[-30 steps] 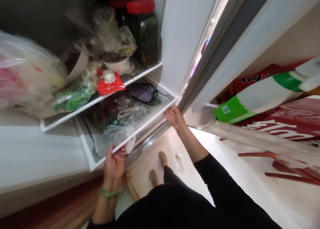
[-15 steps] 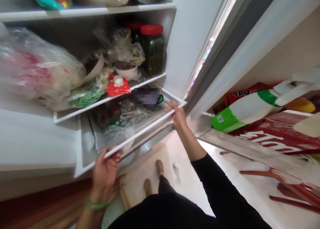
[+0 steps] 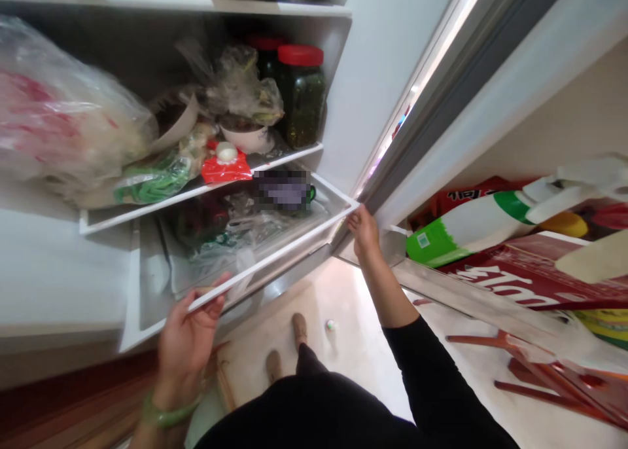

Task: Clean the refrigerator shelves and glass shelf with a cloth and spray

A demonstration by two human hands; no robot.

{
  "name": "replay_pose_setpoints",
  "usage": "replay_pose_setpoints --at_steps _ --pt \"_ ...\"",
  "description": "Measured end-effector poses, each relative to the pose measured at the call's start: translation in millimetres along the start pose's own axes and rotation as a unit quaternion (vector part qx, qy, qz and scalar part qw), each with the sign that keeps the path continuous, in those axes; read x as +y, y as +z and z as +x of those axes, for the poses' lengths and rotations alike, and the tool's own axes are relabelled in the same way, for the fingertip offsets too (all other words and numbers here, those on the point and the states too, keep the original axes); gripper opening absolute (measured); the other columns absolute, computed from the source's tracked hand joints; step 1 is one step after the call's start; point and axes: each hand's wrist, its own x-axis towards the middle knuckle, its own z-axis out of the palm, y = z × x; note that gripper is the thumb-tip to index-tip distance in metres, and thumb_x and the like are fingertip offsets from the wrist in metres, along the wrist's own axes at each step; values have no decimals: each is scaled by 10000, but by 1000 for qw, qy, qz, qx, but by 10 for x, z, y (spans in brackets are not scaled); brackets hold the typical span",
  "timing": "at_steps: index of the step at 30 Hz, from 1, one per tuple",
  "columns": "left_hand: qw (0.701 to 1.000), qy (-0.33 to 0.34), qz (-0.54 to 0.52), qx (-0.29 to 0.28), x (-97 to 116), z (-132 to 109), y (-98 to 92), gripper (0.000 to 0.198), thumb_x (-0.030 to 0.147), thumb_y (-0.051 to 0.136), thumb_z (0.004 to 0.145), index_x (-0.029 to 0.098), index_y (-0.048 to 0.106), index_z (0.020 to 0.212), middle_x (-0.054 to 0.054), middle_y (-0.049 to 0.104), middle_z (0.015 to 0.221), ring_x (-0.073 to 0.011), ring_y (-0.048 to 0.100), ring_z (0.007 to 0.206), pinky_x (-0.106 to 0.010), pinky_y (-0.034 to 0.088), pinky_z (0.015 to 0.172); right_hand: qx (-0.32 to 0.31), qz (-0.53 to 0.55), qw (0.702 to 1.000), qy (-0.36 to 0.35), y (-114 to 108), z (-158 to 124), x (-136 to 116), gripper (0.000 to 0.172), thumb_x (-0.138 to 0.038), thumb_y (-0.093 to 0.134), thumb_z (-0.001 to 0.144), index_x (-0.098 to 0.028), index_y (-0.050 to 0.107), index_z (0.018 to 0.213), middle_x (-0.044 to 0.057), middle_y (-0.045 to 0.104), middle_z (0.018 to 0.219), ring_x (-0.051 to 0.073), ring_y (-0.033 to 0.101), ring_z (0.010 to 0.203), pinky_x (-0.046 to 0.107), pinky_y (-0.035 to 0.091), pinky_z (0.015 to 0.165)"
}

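A clear fridge drawer with a white rim (image 3: 275, 260) is pulled partly out below the lowest shelf. My left hand (image 3: 189, 334), a green bangle at its wrist, grips the front rim near the left end, fingers wrapped over and under it. At the front right corner, my right hand (image 3: 364, 232) has its fingers curled against the drawer's edge. Inside the drawer lie crumpled clear plastic bags (image 3: 230, 236), a dark reddish bagged item (image 3: 201, 216) and, at the back right, a purplish item, partly blurred out.
The shelf above holds a red-lidded jar (image 3: 301, 99), a bowl (image 3: 245, 138), a red packet (image 3: 226, 167) and a large plastic bag (image 3: 63, 122). To the right, the open door carries a green-and-white spray bottle (image 3: 471, 220) and a red box (image 3: 520, 272). A reddish-brown stool (image 3: 549, 370) is beyond.
My right hand has slid from on top of the front rim to its right corner. My left hand keeps its hold. The view has shifted slightly; the drawer's position looks much the same.
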Motion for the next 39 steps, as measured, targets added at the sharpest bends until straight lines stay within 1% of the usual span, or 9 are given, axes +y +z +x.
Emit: replay_pose_setpoints --at_steps 5,10,15,20,23,26,30,35,39 --pt "1000 -15 -7 4 37 -37 -4 293 145 560 880 137 716 633 -159 818 893 -230 805 947 -171 634 630 -7 -30 999 -17 -6 30 -12 391 -615 735 841 -224 711 845 10 783 852 190 748 911 291 568 857" --pt "1000 -22 -5 -13 12 11 -79 228 165 590 849 147 703 652 -156 817 902 -271 796 998 -224 649 654 -26 -31 999 19 -64 33 -66 398 -591 663 937 -208 767 915 16 811 897 152 754 849 236 557 801" --pt "999 -32 -6 -16 5 24 -84 224 162 582 851 148 699 660 -158 817 912 -268 792 957 -244 645 647 -15 -20 999 31 -60 4 -94 338 -547 719 933 -212 736 888 6 814 889 150 758 828 257 581 827" --pt "999 -19 -25 -36 62 -14 -36 212 172 611 854 153 678 654 -180 817 962 -267 792 981 -227 639 661 -24 63 998 9 94 -74 -146 150 -342 752 914 -207 691 891 3 783 889 146 764 848 242 626 763" --pt "998 -3 -31 -53 88 -46 6 198 193 625 867 154 700 688 -184 817 963 -313 776 1093 -240 636 652 -28 115 993 -25 248 -105 -191 87 -234 732 890 -210 648 885 -5 753 927 178 795 968 309 657 872" --pt "998 -4 -35 -57 40 -91 37 204 208 624 859 157 702 678 -170 825 987 -316 770 1108 -261 640 664 -33 149 987 -46 379 -113 -216 136 -201 743 843 -208 633 924 11 749 1016 222 794 1057 418 649 987" --pt "997 -17 -57 -58 -140 -126 1 177 226 667 814 147 704 660 -173 828 1035 -278 783 1044 -274 656 746 -39 157 985 -66 474 -96 -211 256 -132 687 777 -219 649 1015 40 743 1211 253 754 1191 493 627 1048" --pt "993 -55 -89 -57 -323 -70 -185 159 240 677 842 140 734 733 -180 826 1061 -269 787 1046 -329 671 858 -49 145 983 -105 493 -150 -221 339 -133 657 752 -233 657 1075 54 668 1411 252 758 1199 513 615 1065" --pt "993 -57 -96 -43 -377 -36 -352 151 234 681 858 150 728 742 -149 828 970 -260 799 903 -354 679 816 -52 139 981 -128 411 -326 -268 378 -177 713 762 -246 668 1130 45 667 1428 243 764 1179 488 629 1044"
